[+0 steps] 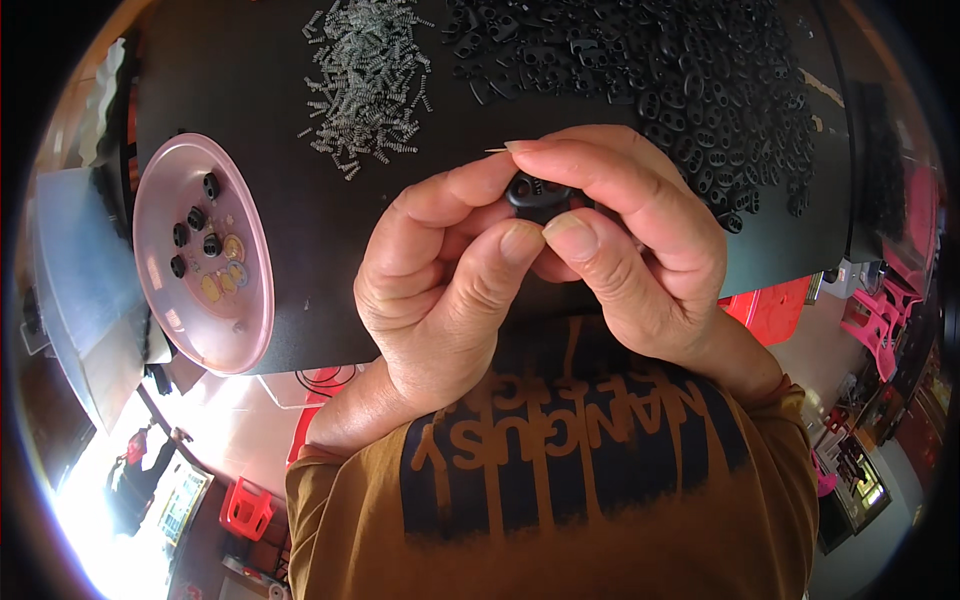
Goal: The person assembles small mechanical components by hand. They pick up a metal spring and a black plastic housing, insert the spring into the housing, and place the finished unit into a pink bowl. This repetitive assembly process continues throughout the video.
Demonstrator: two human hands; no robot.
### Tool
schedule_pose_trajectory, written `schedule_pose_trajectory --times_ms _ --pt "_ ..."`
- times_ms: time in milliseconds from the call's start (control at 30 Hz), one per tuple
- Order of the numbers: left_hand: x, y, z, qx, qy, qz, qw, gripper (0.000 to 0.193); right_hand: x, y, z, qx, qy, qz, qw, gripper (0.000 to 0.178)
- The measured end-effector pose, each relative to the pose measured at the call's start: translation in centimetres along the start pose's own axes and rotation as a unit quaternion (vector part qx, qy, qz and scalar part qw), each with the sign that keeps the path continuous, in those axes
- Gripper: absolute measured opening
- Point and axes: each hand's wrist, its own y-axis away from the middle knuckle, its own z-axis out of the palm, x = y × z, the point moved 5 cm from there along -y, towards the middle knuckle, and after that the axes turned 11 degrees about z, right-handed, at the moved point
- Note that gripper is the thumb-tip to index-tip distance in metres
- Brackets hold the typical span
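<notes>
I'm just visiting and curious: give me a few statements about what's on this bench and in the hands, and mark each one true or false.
1. Both hands pinch one small black plastic piece between them. True.
2. The pink dish lies at the person's right. False: it lies at the left of the black table.
3. The pink dish holds several black pieces. True.
4. The small metal springs are heaped inside the dish. False: they lie loose on the table top.
5. A heap of black plastic parts lies beyond the right hand. True.
6. The left hand rests flat on the table. False: it is raised, fingers on the piece.
</notes>
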Motion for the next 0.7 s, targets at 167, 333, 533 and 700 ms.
schedule_pose_trajectory --times_ms 167,333,533,700 --pt "-0.1 -0.1 0.1 -0.009 -0.013 0.032 0.999 0.027 0.1 0.1 0.2 0.008 0.017 -0.048 0.999 0.027" --pt "0.5 -0.2 0.0 0.040 -0.059 0.010 0.997 0.028 -0.3 -0.3 0.5 0.004 0.012 -0.014 1.000 0.027" --pt "3.3 -1.3 -0.9 -0.002 -0.240 0.054 0.969 0.030 0.4 0.8 1.5 0.037 -0.108 0.010 0.993 0.039" --pt "8.7 -0.1 -5.3 0.148 -0.408 0.113 0.894 0.025 0.3 1.2 1.3 -0.034 -0.075 0.010 0.997 0.042"
